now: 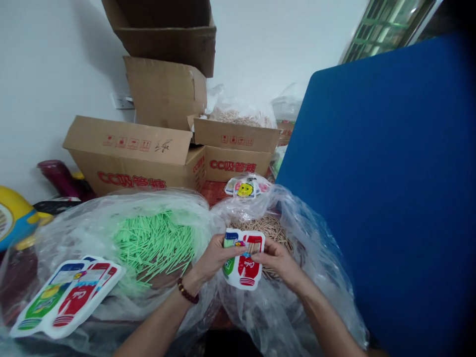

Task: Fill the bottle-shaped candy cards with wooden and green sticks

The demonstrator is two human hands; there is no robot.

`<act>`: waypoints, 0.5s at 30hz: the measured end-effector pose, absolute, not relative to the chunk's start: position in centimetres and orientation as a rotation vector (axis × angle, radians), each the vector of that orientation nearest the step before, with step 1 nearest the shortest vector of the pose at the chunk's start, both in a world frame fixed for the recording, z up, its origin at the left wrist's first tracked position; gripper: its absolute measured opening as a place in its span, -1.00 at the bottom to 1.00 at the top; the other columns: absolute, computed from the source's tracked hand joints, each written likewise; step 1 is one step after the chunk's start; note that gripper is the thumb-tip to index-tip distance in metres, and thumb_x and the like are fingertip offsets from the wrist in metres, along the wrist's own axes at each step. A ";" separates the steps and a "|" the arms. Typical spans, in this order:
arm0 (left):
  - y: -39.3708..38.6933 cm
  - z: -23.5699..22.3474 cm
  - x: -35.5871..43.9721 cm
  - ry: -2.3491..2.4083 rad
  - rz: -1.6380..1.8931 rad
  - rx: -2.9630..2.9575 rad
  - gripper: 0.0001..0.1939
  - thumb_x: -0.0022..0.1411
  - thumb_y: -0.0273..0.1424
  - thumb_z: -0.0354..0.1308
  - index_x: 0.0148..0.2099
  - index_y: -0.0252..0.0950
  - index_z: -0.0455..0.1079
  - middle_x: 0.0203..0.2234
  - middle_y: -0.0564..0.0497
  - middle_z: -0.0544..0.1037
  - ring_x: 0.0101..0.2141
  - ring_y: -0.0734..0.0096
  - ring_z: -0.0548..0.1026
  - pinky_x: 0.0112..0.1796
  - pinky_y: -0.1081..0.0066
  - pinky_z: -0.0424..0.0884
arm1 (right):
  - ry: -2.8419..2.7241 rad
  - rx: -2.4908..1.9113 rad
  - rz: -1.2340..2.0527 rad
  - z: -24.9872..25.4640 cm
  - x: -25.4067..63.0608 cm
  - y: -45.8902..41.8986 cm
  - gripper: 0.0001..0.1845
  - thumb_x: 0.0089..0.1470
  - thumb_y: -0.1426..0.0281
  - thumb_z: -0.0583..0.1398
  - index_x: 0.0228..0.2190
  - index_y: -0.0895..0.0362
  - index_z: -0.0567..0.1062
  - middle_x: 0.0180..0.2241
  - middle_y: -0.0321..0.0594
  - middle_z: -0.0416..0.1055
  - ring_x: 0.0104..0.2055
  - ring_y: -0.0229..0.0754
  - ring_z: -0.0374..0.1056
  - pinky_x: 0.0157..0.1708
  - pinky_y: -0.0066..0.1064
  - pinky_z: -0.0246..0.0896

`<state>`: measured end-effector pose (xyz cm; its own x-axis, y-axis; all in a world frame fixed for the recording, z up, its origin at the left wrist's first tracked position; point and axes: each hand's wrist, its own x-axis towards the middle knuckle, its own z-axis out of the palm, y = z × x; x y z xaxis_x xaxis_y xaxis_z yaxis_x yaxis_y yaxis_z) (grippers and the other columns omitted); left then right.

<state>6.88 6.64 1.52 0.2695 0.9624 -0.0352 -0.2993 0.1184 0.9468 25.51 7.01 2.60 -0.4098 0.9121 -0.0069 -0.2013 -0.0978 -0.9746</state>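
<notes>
- Below centre of the frame, the left hand [213, 256] and right hand [279, 261] pinch one printed pouch [250, 270] between them.
- Both stick colours show through its windows, so it seems loaded; whether sealed, I cannot tell.
- Two heaps lie unpacked: green sticks [159, 243] left of centre, brown sticks [278, 230] right of centre.
- Lower left: at least two overlapping packets [76, 292].
- Upper left to centre: at least four cardboard boxes [137, 158].

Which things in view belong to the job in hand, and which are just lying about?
Likely the job:
Cola-printed packet, in left hand and right hand
brown straws
green straws
stacked packets at left
carton with bagged straws

Probably just lying about:
blue panel
maroon cylinder, perhaps a bottle
yellow-and-blue object with grille
</notes>
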 end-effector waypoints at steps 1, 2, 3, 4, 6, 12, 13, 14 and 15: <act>6.6 1.4 6.8 0.827 1.106 1.025 -0.72 -0.07 -0.32 0.40 -0.32 -0.40 0.53 -0.48 -0.01 0.61 -0.49 0.40 0.52 -0.41 0.46 0.42 | -1.268 -0.858 1.684 2.1 25.1 6.7 -0.61 -0.18 0.31 0.39 -0.24 0.14 0.55 -0.34 -0.24 0.58 -0.32 -0.15 0.49 -0.21 -0.29 0.35; 6.5 1.3 6.8 0.826 1.114 1.011 -0.71 -0.07 -0.32 0.40 -0.31 -0.40 0.53 -0.48 -0.01 0.61 -0.49 0.41 0.52 -0.40 0.46 0.43 | -1.228 -0.866 1.694 1.7 24.7 6.4 -0.61 -0.20 0.31 0.40 -0.26 0.15 0.56 -0.35 -0.23 0.58 -0.34 -0.14 0.49 -0.20 -0.27 0.36; 6.4 1.2 6.7 0.824 1.118 0.991 -0.70 -0.08 -0.33 0.41 -0.30 -0.40 0.52 -0.47 -0.01 0.61 -0.49 0.41 0.52 -0.40 0.45 0.43 | -1.192 -0.877 1.678 1.4 24.4 6.2 -0.61 -0.21 0.31 0.40 -0.26 0.16 0.56 -0.36 -0.23 0.58 -0.35 -0.14 0.49 -0.21 -0.26 0.36; 6.3 1.1 6.7 0.823 1.114 0.970 -0.69 -0.10 -0.34 0.41 -0.28 -0.40 0.52 -0.45 -0.01 0.62 -0.48 0.40 0.53 -0.39 0.44 0.44 | -1.175 -0.890 1.656 1.1 24.2 6.1 -0.61 -0.21 0.31 0.40 -0.27 0.16 0.56 -0.36 -0.23 0.58 -0.36 -0.14 0.50 -0.22 -0.26 0.36; 6.1 0.9 6.5 0.820 1.089 0.932 -0.64 -0.13 -0.36 0.43 -0.24 -0.39 0.51 -0.43 -0.03 0.63 -0.46 0.36 0.55 -0.37 0.41 0.46 | -1.184 -0.913 1.615 0.8 23.9 6.1 -0.62 -0.21 0.31 0.40 -0.27 0.17 0.57 -0.37 -0.22 0.59 -0.39 -0.13 0.49 -0.27 -0.27 0.38; 5.8 0.8 6.3 0.829 1.093 0.844 -0.67 -0.14 -0.39 0.43 -0.27 -0.40 0.51 -0.48 -0.04 0.63 -0.48 0.33 0.55 -0.37 0.38 0.47 | -1.220 -0.903 1.578 0.7 23.8 6.3 -0.63 -0.22 0.29 0.40 -0.30 0.16 0.58 -0.40 -0.26 0.58 -0.41 -0.16 0.48 -0.31 -0.32 0.37; 5.7 0.8 6.3 0.835 1.101 0.834 -0.68 -0.14 -0.39 0.42 -0.28 -0.39 0.50 -0.49 -0.03 0.62 -0.49 0.33 0.54 -0.38 0.38 0.46 | -1.225 -0.906 1.570 0.7 23.7 6.2 -0.64 -0.22 0.28 0.40 -0.31 0.16 0.58 -0.40 -0.26 0.58 -0.41 -0.16 0.48 -0.30 -0.33 0.36; 5.6 0.8 6.3 0.841 1.106 0.832 -0.68 -0.14 -0.39 0.42 -0.29 -0.39 0.51 -0.49 -0.03 0.62 -0.50 0.33 0.54 -0.38 0.38 0.46 | -1.232 -0.911 1.562 0.7 23.6 6.0 -0.64 -0.23 0.28 0.41 -0.31 0.16 0.58 -0.40 -0.26 0.58 -0.41 -0.17 0.47 -0.30 -0.33 0.36; 5.5 0.8 6.3 0.845 1.107 0.839 -0.68 -0.14 -0.38 0.42 -0.29 -0.39 0.51 -0.49 -0.03 0.62 -0.50 0.34 0.54 -0.38 0.38 0.46 | -1.239 -0.915 1.553 0.7 23.6 5.8 -0.63 -0.23 0.28 0.40 -0.31 0.15 0.58 -0.40 -0.26 0.58 -0.42 -0.17 0.47 -0.30 -0.34 0.36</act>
